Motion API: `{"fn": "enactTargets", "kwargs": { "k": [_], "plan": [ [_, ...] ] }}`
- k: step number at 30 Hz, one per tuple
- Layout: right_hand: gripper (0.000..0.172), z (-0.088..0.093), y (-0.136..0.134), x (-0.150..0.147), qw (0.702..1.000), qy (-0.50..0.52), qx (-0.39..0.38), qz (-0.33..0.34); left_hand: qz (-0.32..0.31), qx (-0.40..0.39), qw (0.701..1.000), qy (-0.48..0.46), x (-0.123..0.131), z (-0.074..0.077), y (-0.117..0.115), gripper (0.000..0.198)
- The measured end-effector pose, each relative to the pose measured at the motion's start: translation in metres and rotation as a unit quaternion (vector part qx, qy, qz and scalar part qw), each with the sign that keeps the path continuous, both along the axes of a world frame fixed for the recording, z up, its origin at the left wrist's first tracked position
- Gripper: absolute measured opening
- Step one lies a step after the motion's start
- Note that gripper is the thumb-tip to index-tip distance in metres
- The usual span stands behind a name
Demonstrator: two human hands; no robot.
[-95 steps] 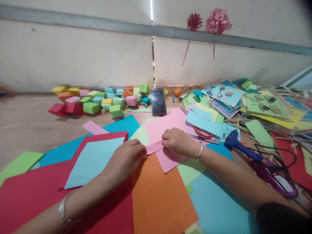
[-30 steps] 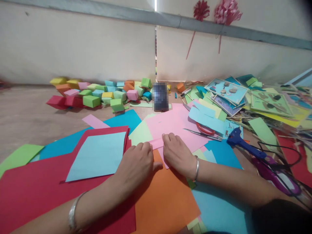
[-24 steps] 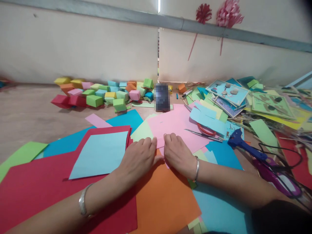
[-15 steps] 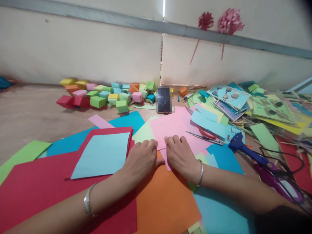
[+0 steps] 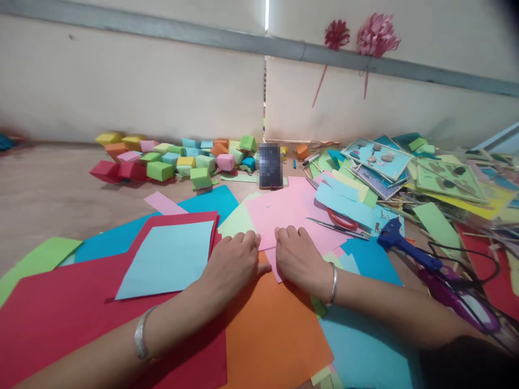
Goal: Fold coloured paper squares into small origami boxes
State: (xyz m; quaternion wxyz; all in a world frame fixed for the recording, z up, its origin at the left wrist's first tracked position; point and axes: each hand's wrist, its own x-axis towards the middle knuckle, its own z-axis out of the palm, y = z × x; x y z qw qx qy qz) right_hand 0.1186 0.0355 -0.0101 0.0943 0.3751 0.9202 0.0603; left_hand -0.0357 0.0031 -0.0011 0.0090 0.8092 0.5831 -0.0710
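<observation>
My left hand (image 5: 235, 259) and my right hand (image 5: 302, 265) lie close together, fingers curled down on a small pink piece of paper (image 5: 266, 243). A strip of it shows between them; the rest is hidden under the fingers. My left thumb points toward the right hand. An orange sheet (image 5: 275, 329) lies below the hands, and a larger pink sheet (image 5: 279, 208) spreads just beyond. Left of my left hand, a light blue square (image 5: 166, 259) rests on red sheets (image 5: 60, 308). Scissors with red handles (image 5: 344, 220) lie beyond my right hand, partly under light blue paper.
Several coloured paper cubes (image 5: 160, 170) line the back near a phone-like dark object (image 5: 270, 166). On the right are a blue glue gun (image 5: 409, 248) with a cord, purple-handled scissors (image 5: 446, 292), and small pictures with stones (image 5: 377, 156). Paper flowers (image 5: 378, 35) hang on the wall.
The whole view has shifted slightly, so everything appears a little further left. Both hands keep their place on the pink paper, with hardly any visible movement.
</observation>
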Motion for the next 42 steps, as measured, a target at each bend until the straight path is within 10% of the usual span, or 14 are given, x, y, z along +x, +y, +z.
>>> {"fn": "enactTargets", "kwargs": {
  "k": [11, 21, 42],
  "plan": [
    [0.022, 0.012, 0.001, 0.003, 0.994, -0.035, 0.035, -0.101, 0.01, -0.007, 1.0, -0.028, 0.0, -0.001, 0.001, 0.039],
    [0.019, -0.006, -0.003, -0.005, 0.996, 0.037, 0.018, 0.078, -0.021, 0.046, 0.999, 0.003, -0.002, -0.01, 0.003, 0.046],
    [0.013, 0.001, -0.002, 0.001, 0.999, 0.008, 0.003, 0.035, 0.051, -0.008, 0.994, 0.099, 0.0, 0.003, -0.019, 0.052]
  ]
}}
